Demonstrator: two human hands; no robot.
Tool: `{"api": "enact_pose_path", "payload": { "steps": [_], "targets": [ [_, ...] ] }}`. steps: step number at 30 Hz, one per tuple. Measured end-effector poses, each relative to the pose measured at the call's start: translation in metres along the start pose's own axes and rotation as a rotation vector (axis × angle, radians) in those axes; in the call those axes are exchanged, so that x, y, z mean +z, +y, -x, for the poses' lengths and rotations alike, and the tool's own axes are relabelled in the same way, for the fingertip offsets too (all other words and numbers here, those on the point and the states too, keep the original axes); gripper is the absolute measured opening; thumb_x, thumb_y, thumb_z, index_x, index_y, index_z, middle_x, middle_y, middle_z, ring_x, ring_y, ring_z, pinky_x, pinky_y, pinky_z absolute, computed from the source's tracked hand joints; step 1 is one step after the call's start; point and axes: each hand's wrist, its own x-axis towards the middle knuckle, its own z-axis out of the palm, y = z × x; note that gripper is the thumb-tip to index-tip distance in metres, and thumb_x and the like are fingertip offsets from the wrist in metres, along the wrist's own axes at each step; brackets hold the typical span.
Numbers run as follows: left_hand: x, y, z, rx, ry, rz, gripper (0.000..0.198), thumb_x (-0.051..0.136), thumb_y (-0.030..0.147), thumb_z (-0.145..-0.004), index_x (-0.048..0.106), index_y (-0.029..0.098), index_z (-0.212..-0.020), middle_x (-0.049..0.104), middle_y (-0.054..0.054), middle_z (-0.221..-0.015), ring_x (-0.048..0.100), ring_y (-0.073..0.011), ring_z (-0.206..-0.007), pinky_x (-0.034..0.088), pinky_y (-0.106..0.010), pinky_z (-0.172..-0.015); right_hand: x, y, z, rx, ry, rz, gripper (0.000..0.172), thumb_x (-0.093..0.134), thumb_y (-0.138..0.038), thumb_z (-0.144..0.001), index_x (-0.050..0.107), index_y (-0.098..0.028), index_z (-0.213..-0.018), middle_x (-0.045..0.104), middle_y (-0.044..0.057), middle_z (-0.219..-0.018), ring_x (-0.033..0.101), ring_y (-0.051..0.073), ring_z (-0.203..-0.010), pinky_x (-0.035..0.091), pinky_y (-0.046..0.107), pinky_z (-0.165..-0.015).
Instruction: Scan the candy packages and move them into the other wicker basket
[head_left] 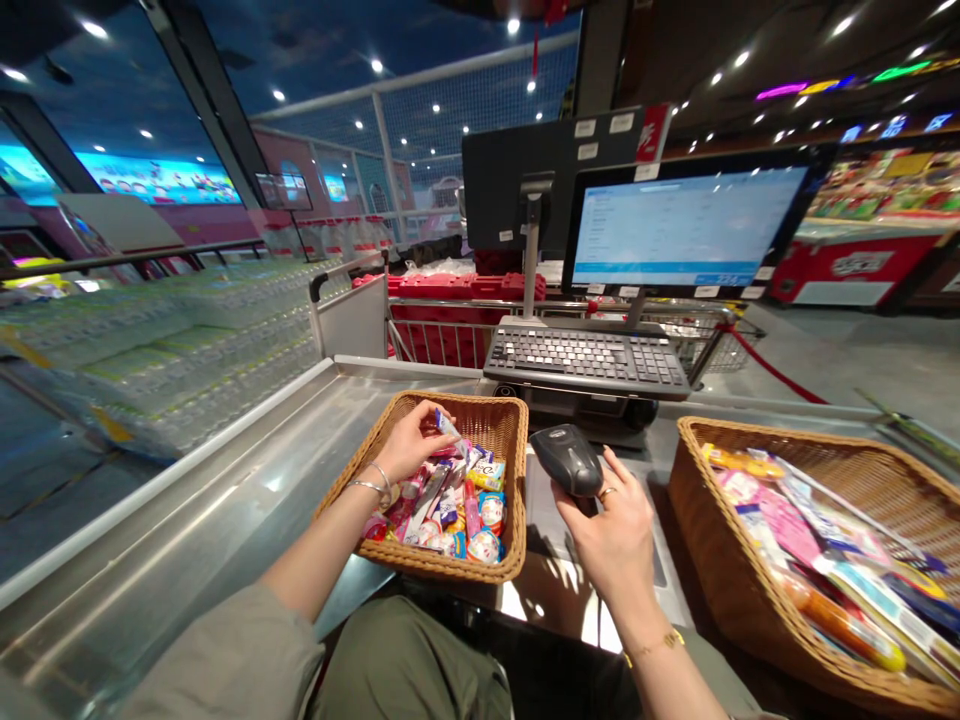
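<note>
My right hand (621, 530) is wrapped round the handle of a black barcode scanner (564, 458), whose head points to the left and away from me. Over the left wicker basket (442, 568), my left hand (409, 442) pinches a small blue and white wrapped candy packet (447, 426). Beneath that hand, the basket holds a heap of wrapped sweets, among them round blue and white candies (484, 545) and a yellow packet (487, 472). The scanner's head is just beyond the right rim of this basket.
A second wicker basket (709, 560) with packaged snacks stands at the right. Behind the scanner are a keyboard (585, 352) and a lit monitor (682, 225) on a stand. The metal counter (195, 545) has a raised edge on the left. Shopping carts (442, 335) stand beyond it.
</note>
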Motion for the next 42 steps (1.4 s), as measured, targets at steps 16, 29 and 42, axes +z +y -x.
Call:
{"api": "enact_pose_path", "payload": {
  "steps": [16, 29, 42],
  "targets": [
    [-0.036, -0.024, 0.018, -0.181, -0.028, -0.941, 0.028, 0.071, 0.042, -0.069, 0.073, 0.029, -0.094, 0.074, -0.004, -0.092, 0.063, -0.0261, -0.097, 0.044, -0.037, -0.087, 0.002, 0.004, 0.001, -0.013, -0.006, -0.01, 0.022, 0.064, -0.038, -0.076, 0.07, -0.02, -0.088, 0.073, 0.009, -0.104, 0.053, 0.032, -0.125, 0.041, 0.052, -0.104],
    [-0.018, -0.017, 0.03, -0.06, -0.025, -1.368, 0.03, 0.065, 0.03, -0.078, 0.074, 0.024, -0.105, 0.064, -0.014, -0.13, 0.044, -0.0382, -0.129, 0.008, -0.062, -0.114, 0.0, 0.003, 0.0, -0.006, 0.008, 0.006, 0.023, 0.064, -0.039, -0.076, 0.071, -0.02, -0.086, 0.072, 0.011, -0.106, 0.054, 0.032, -0.124, 0.041, 0.054, -0.104],
    [-0.01, -0.038, 0.027, 0.005, -0.22, -1.377, 0.028, 0.064, 0.044, -0.083, 0.074, 0.032, -0.106, 0.045, -0.01, -0.151, 0.021, -0.0415, -0.147, -0.016, -0.078, -0.103, -0.001, 0.002, 0.001, -0.013, 0.009, -0.018, 0.019, 0.064, -0.036, -0.076, 0.07, -0.02, -0.085, 0.073, 0.01, -0.104, 0.054, 0.032, -0.125, 0.042, 0.053, -0.102]
  ]
}}
